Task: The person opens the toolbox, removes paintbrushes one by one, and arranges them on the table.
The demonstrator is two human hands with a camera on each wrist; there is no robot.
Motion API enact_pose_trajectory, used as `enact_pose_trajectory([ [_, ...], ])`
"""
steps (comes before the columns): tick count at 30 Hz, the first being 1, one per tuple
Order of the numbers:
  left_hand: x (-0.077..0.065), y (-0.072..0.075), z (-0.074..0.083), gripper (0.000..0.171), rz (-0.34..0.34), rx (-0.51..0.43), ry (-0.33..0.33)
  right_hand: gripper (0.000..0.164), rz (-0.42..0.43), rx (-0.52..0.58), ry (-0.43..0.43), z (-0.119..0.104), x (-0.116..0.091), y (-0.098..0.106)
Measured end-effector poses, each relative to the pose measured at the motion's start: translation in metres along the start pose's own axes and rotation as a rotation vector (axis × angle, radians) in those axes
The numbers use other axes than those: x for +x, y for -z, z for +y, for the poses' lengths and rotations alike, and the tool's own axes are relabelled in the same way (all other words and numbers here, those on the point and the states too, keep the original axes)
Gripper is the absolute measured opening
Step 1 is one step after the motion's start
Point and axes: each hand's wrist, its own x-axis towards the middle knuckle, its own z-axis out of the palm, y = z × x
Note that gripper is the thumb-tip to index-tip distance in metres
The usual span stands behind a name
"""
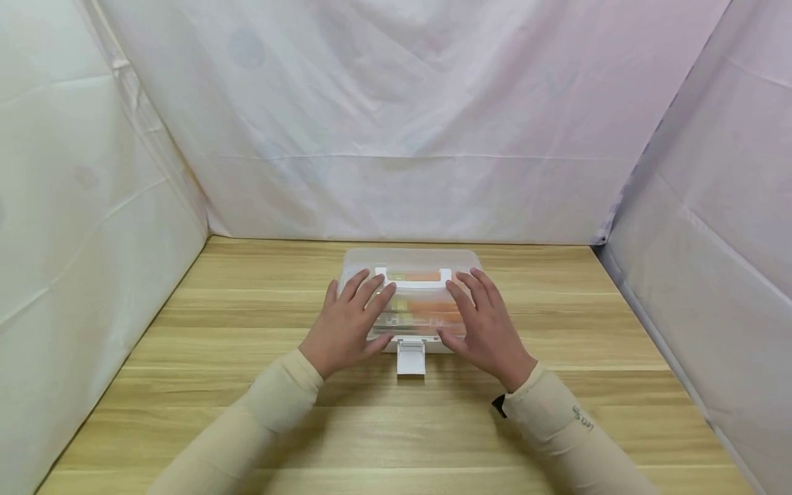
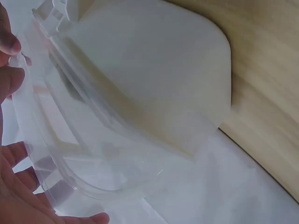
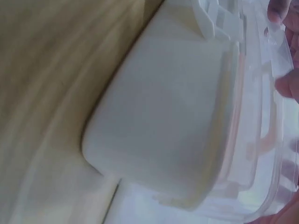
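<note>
A storage box with a white base [image 2: 159, 60] and a clear lid [image 1: 411, 256] sits on the wooden table. On top of the lid is a white carry handle [image 1: 416, 284]. The white front latch [image 1: 411, 359] sticks out toward me, flipped away from the lid. My left hand [image 1: 346, 330] rests on the lid's left side, fingers spread and thumb near the front edge. Mirroring it, my right hand [image 1: 489, 330] touches the right side, its thumb also by the front edge. Orange and yellow contents show through the lid, but their kind cannot be made out.
The light wood table [image 1: 266, 405] carries the box near its far edge. White cloth hangs behind as a back wall [image 1: 396, 179], with more cloth walls at the left [image 1: 80, 227] and right [image 1: 730, 227].
</note>
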Motion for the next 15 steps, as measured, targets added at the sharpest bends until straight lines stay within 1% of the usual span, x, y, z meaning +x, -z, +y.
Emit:
enact_pose_trajectory([
  [2,0.003,0.001,-0.002,0.075,0.011,0.005,-0.005,0.083,-0.008,-0.020,0.020,0.003,0.002,0.002],
  [4,0.005,0.002,-0.004,0.074,0.020,0.002,-0.006,0.084,-0.018,-0.028,0.030,0.005,0.004,0.003],
  [9,0.010,0.003,-0.008,0.071,0.013,-0.005,0.002,0.075,-0.022,0.000,0.007,0.010,0.009,0.007],
  [13,0.013,0.004,-0.013,0.071,0.009,-0.007,0.015,0.071,0.005,0.010,0.003,0.013,0.011,0.009],
  [15,0.015,0.005,-0.015,0.071,0.020,-0.014,0.018,0.071,0.009,0.002,0.008,0.014,0.011,0.010],
])
